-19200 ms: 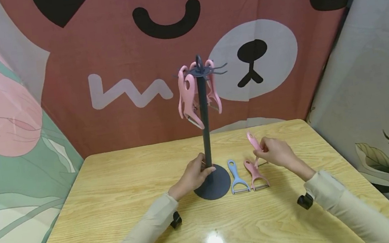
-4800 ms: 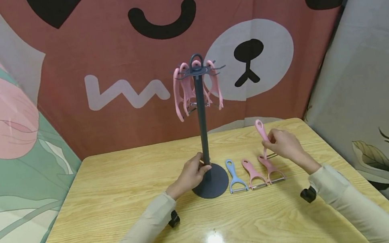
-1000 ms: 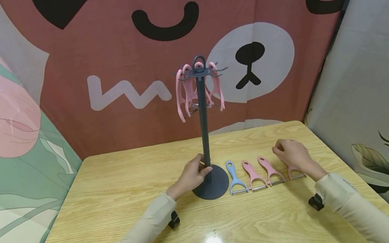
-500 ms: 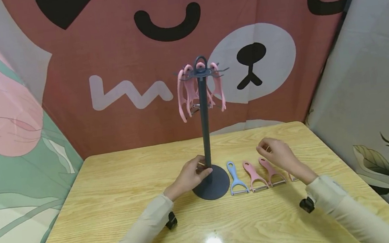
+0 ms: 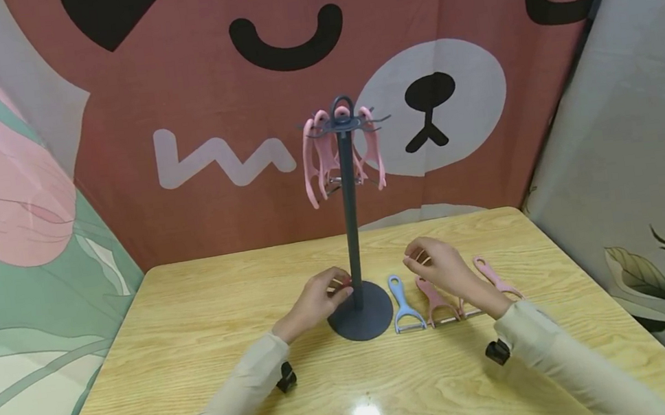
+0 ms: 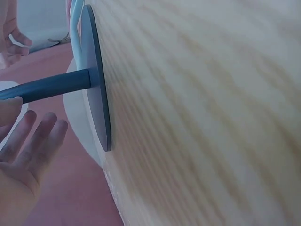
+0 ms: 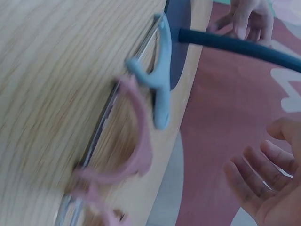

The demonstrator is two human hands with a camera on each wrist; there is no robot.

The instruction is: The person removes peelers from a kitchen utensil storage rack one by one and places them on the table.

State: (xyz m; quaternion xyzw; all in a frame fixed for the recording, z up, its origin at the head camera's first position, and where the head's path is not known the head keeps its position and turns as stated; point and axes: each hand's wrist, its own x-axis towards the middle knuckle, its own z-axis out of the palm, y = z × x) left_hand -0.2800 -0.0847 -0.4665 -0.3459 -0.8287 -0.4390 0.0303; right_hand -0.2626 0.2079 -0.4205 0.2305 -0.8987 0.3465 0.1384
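My left hand (image 5: 317, 299) is beside the lower pole of a dark stand (image 5: 351, 219). In the left wrist view, its fingers (image 6: 40, 136) are extended and apart from the pole, while the thumb overlaps the pole; contact is unclear. My right hand (image 5: 442, 267) hovers over the row of peelers, fingers loosely bent, with nothing in it. Beneath lie a blue peeler (image 5: 397, 289), a pink peeler (image 5: 434, 299) and another pink one (image 5: 471, 313), mostly hidden. A further pink peeler (image 5: 489, 273) lies at the row's right end. Several pink peelers (image 5: 309, 162) hang from the stand's hooks.
The stand's round base (image 5: 362, 328) rests on the wooden table (image 5: 208, 313), just left of the blue peeler. Some hooks (image 5: 380, 118) at the top right carry nothing. A printed cloth (image 5: 233, 213) hangs behind the table's back edge.
The pink peeler held by my right hand 4.8 s ago now lies at the row's right end. That hand has moved left toward the stand. My left hand's fingers have loosened around the pole.
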